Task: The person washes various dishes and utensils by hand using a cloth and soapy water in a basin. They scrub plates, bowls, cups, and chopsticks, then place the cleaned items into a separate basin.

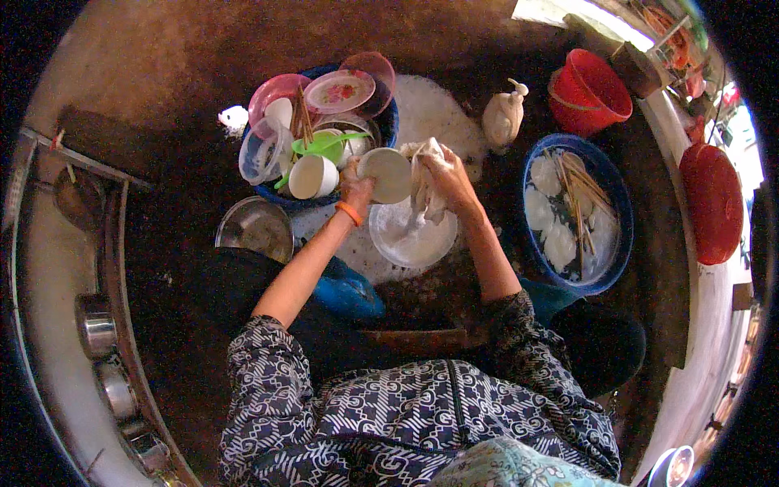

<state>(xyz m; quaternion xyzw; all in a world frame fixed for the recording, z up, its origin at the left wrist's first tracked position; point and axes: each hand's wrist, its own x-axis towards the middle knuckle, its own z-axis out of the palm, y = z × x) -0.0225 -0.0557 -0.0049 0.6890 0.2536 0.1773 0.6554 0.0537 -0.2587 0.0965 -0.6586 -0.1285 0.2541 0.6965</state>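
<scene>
My left hand (357,187), with an orange band at the wrist, grips a pale bowl (387,175) by its left side. In my right hand (449,180) is a bunched whitish cloth (423,191), whose lower end hangs beside the bowl's right rim. Just below both hands sits a translucent basin (414,239) with whitish liquid. To the left, close to my left hand, a blue tub (393,114) is heaped with dishes: a white cup (313,177), a green ladle-like utensil (323,148), a flowered oval plate (341,91), chopsticks and a clear plastic container (264,152).
On the right stands a blue tub (529,219) of water with white bowls and chopsticks. Behind it are a pale jug-like bottle (504,118) and red buckets (588,93). A metal basin (255,229) lies left of my left forearm. Metal pots (97,325) line the far left.
</scene>
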